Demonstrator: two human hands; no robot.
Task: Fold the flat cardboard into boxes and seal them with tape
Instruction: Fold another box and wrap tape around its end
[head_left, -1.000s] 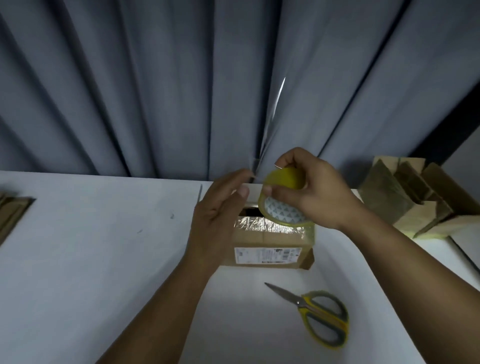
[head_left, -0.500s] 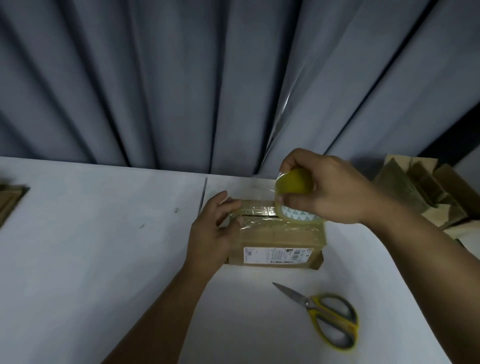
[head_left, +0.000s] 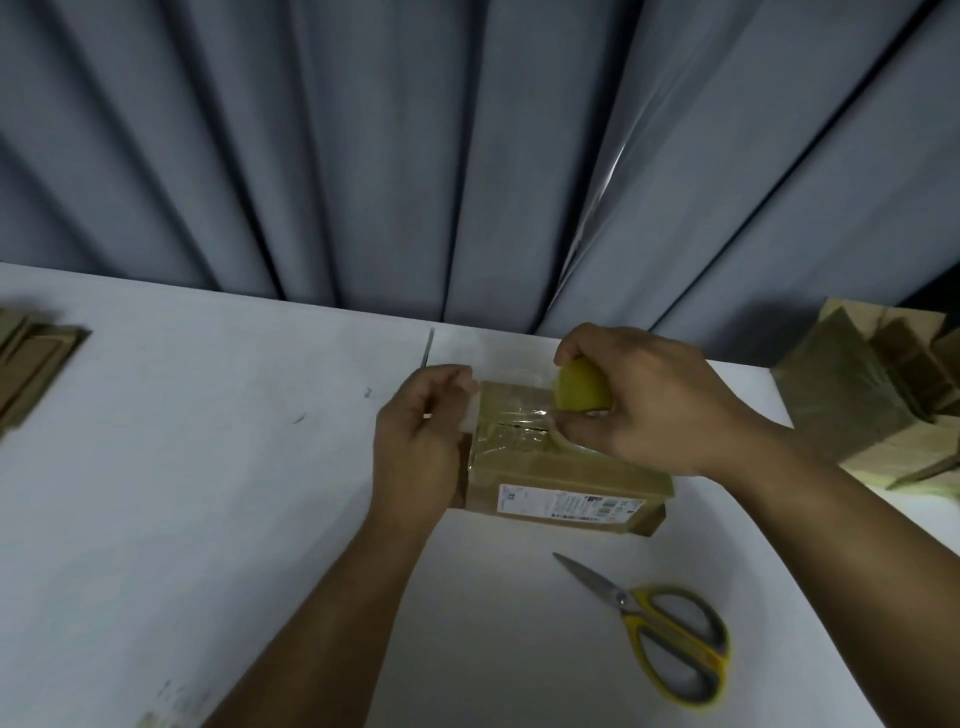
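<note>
A second ago both hands hung above the box with the roll of tape lifted clear of it; now they have come down, and the roll sits low against the box top, so the strip of tape is being laid along the top seam rather than merely pulled out; the sealing of this box looks well under way, though the strip is not yet cut. The left hand is at the box's left end, fingers curled and, as far as the blur allows, pinching the free end of the strip over that edge; the right hand has fingers and thumb curled round the roll. The box stands on the white table near its far edge, between the hands; its long axis runs left to right, the right end turned a little toward the person, the labelled long side facing them, the seam following that axis. Scissors lie just in front, blades pointing toward the box; flat cardboard waits far left; folded boxes sit far right.
</note>
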